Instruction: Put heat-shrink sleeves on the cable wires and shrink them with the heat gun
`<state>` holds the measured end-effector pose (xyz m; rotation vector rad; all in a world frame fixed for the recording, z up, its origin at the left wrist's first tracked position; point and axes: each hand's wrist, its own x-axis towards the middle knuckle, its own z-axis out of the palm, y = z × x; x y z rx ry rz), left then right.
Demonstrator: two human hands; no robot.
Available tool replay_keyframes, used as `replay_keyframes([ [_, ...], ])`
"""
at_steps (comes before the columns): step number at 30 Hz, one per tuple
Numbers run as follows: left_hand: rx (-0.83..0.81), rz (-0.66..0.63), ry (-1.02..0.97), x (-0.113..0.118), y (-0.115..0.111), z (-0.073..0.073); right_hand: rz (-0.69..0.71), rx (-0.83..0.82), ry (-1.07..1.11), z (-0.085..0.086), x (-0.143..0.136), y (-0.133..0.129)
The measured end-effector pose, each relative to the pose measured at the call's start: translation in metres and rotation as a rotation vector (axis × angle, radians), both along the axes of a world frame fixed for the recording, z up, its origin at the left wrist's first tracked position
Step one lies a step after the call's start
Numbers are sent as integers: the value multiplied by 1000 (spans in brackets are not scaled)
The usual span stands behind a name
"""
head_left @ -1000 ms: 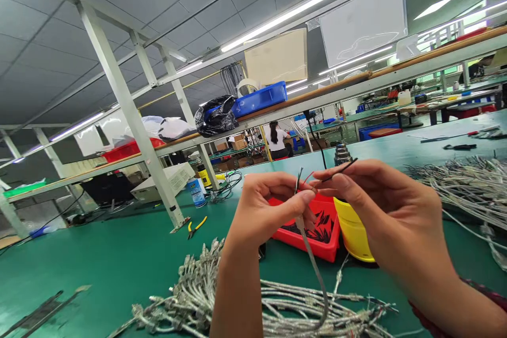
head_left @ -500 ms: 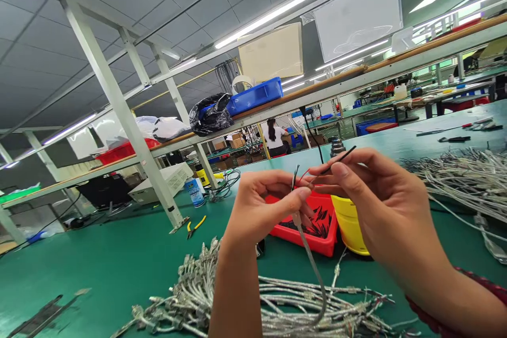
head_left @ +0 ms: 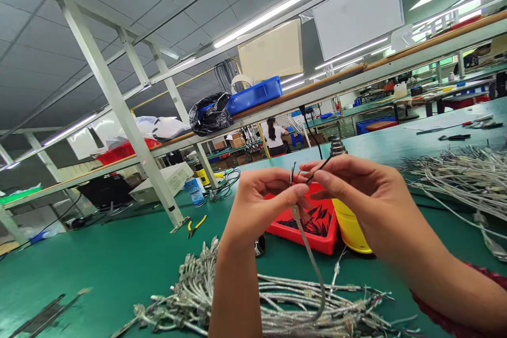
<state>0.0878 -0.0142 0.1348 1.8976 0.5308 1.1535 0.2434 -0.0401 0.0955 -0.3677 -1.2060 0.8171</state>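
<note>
The green worktop spreads widest across my remote view, and the shelf runs on a slant above it, carrying a blue tray and a black plastic bag. Next in size comes the heap of clear-jacketed cables, lying on the worktop below my hands and passing behind my left forearm; a second cable bundle lies off to the right.

My right hand and left hand are raised over the worktop, fingertips close together. Behind and below them I see a red tray with small black pieces scattered inside, and just beside it a yellow cylinder, partly covered by my right hand. Yellow-handled pliers lie apart to the left.

With my left thumb and fingers I pinch one grey cable near its end; it hangs in a curve toward the heap. Dark wire ends stick up above that grip. My right thumb and fingers grasp a thin black strip, slanting upward, and a fine red wire shows between the two hands.
</note>
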Motion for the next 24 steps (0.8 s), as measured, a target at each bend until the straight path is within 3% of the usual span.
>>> replay_keyframes([
  [4, 34, -134, 123, -6, 9, -1, -74, -40, -108, -3, 2, 6],
  [7, -29, -239, 295, -13, 17, -4, -174, -30, -128, -5, 3, 11],
  [14, -105, -209, 395, -16, 18, -3, -140, -96, -287, -7, 4, 14],
  [24, -145, -222, 354, -16, 13, -2, -88, -118, -256, -5, 4, 12],
])
